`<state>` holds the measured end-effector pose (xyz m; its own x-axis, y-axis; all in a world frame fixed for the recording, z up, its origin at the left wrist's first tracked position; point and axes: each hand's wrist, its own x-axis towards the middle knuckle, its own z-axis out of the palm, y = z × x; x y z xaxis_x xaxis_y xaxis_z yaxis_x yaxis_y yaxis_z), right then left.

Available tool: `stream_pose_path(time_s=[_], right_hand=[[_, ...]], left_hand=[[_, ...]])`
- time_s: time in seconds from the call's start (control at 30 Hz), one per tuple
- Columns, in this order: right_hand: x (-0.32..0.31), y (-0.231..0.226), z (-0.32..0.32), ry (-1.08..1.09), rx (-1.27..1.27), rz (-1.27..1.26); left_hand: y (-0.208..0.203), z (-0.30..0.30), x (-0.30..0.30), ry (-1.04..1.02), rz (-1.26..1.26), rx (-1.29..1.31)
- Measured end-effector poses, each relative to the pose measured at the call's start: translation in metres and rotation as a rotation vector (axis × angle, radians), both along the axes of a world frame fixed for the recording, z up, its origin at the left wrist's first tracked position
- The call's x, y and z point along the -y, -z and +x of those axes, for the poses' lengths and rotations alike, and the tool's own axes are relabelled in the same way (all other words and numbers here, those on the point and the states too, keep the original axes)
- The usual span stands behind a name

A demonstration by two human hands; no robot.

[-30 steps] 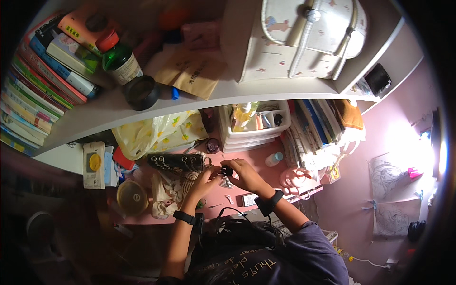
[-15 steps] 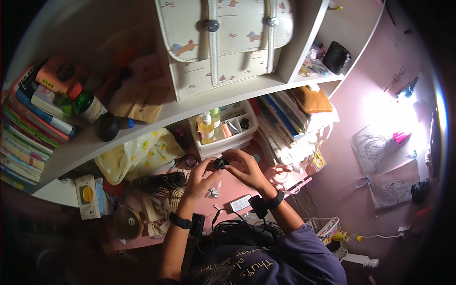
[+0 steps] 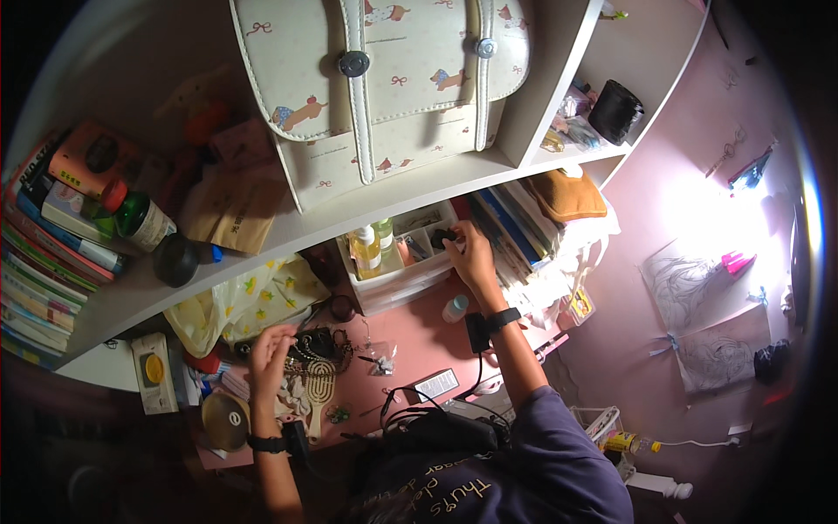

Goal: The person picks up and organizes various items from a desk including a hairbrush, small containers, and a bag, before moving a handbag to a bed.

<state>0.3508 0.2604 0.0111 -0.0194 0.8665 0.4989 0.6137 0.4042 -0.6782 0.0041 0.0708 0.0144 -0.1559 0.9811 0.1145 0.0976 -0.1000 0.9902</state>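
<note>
Pink desk beneath a curved white shelf, glare bright on the pink wall to the right! Off from far left: leaning row of books, then a red-capped green bottle, then a black round object close by. Down on the desk side, a tan round container. And now, left hand, up near a dark bag with a chain; fingers slightly bent and close together, can't tell about anything between the tips. Just right of that, a pale hairbrush, then a small clear packet flat on the pink. On to the white compartmented organizer, with pump bottle at its left end and, at its right end, a small black item. Right at that item: right hand, thumb and forefinger around its edge; pinching or merely touching, can't tell. Farther right, stacked papers, brown pouch on top, and finally wall drawings.
</note>
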Motion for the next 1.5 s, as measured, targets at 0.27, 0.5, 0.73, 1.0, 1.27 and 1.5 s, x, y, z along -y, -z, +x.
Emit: stream_pose_path(time_s=[0.27,0.5,0.73,1.0,1.27,1.5], right_hand=[[-0.009,0.002,-0.01,-0.005,0.153,0.006],[-0.01,0.001,-0.012,-0.02,0.221,0.11],[-0.014,0.018,-0.014,0.022,0.112,-0.004],[-0.015,0.017,-0.012,-0.006,0.14,0.258],[-0.017,0.014,-0.013,0.094,0.195,0.235],[0.018,-0.005,-0.02,0.055,0.232,0.263]], left_hand=[[0.01,-0.042,0.055,-0.247,-0.093,-0.018],[0.029,-0.057,0.078,-0.346,-0.135,-0.111],[0.03,-0.042,0.075,-0.339,-0.147,-0.068],[0.027,-0.038,0.074,-0.314,-0.151,-0.063],[0.026,-0.028,0.071,-0.294,-0.154,-0.048],[0.033,-0.036,0.091,-0.322,-0.126,-0.054]])
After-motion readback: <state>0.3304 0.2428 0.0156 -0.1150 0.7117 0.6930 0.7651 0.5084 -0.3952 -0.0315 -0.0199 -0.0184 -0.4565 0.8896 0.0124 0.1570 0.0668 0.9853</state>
